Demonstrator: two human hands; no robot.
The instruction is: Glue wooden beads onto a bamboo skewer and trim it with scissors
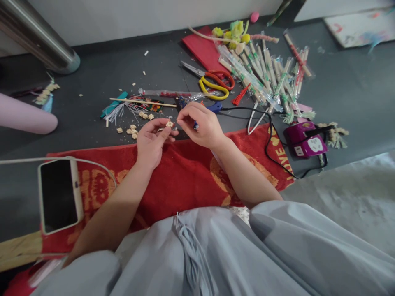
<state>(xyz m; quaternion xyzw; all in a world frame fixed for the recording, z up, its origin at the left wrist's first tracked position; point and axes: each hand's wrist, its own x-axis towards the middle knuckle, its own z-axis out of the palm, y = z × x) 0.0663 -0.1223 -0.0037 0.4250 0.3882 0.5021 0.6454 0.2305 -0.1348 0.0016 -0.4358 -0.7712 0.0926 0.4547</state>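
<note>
Between the thumb and fingers of my left hand (151, 144) is a small cream flower-shaped piece (169, 124). Just to the right, my right hand (202, 125) is closed in a pinch, and I cannot make out what its fingertips hold. Behind it lies a blue-handled tool (215, 107) with a black cord, partly hidden by the hand; it looks like a glue gun. Several similar cream pieces (132, 130) lie on the dark table left of my hands. A thin wooden stick (142, 101) lies beyond them, over white tassel threads (123, 110).
Scissors (216, 84) with red and yellow handles lie beyond my hands. Several wrapped sticks (262, 70) are piled at back right, near a purple power socket (305, 139). A red towel (185, 176) lines the table's front, with a phone (59, 195) at left.
</note>
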